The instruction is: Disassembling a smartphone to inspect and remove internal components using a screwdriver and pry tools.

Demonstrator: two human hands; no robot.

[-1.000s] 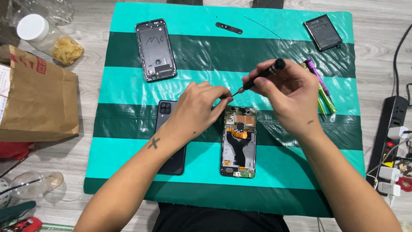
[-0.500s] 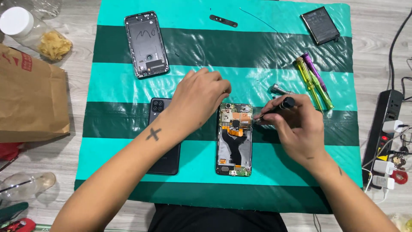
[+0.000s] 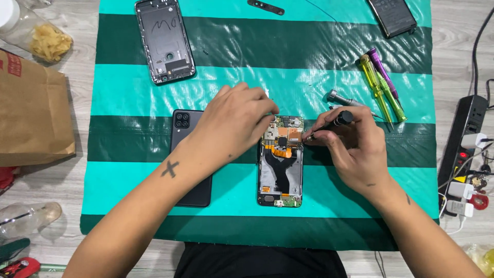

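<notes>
An opened phone [image 3: 280, 170] with bare circuit boards and a black flex cable lies on the striped green mat [image 3: 128, 92]. My left hand [image 3: 234, 121] rests on its upper left corner, fingers curled over the top edge. My right hand [image 3: 352, 146] grips a small black screwdriver [image 3: 329, 123], whose tip touches the phone's upper right edge. A black phone back cover [image 3: 186, 154] lies under my left forearm.
A phone frame [image 3: 164, 41] and a dark battery [image 3: 393, 18] lie at the mat's far edge. Several screwdrivers [image 3: 381, 85] lie right of the phone. A brown paper bag [image 3: 31, 110] sits left, a power strip [image 3: 463, 139] right.
The view has moved in closer. My right hand brought the screwdriver down from above the mat to the phone's upper right edge. My left hand stayed on the phone's top.
</notes>
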